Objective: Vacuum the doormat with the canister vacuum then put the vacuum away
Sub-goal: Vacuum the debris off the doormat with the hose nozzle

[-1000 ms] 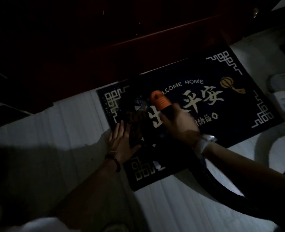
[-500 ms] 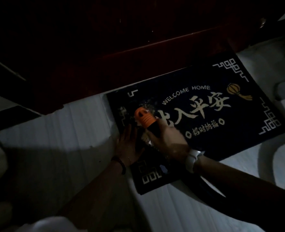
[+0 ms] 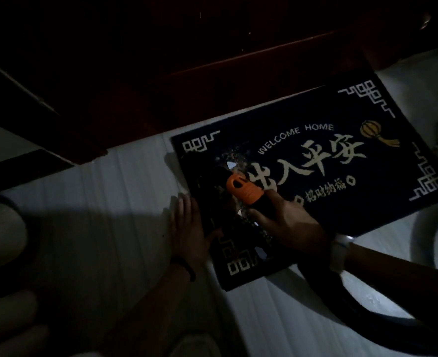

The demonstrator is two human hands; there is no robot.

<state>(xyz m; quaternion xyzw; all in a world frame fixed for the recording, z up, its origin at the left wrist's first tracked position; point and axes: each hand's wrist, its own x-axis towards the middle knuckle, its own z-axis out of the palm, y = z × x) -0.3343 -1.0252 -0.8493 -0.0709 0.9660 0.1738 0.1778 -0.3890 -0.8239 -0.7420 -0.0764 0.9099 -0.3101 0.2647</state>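
The right hand (image 3: 287, 217) grasps the vacuum handle (image 3: 243, 192), an orange ribbed grip on a dark body, its fingers curled round the part just behind the orange section. The handle slants up and left over the left part of the doormat (image 3: 315, 176), and its dark front end (image 3: 217, 176) sits low over the mat just beyond the orange grip, though the gloom hides whether it touches the pile. A black hose (image 3: 341, 300) runs from under the right wrist, past the mat's near edge and off to the lower right across the pale floor (image 3: 125, 191). The left hand (image 3: 187, 225) lies flat with its fingers straight, palm down at the mat's left edge, partly on the floor and partly on the mat, just beside the handle and holding nothing. The doormat lies skewed on the floor in front of a dark red door (image 3: 212, 73), its far edge close to the sill. It is dark navy with cream fretwork at its corners, a yellow lantern with a tassel at upper right, the words "WELCOME HOME" in small capitals, 4 large Chinese characters beneath them, and a smaller row of characters between 2 diamond marks. Pale specks lie scattered on the pile near the front end of the vacuum. A white watch (image 3: 341, 251) sits on the right wrist and a dark band (image 3: 187, 266) on the left.
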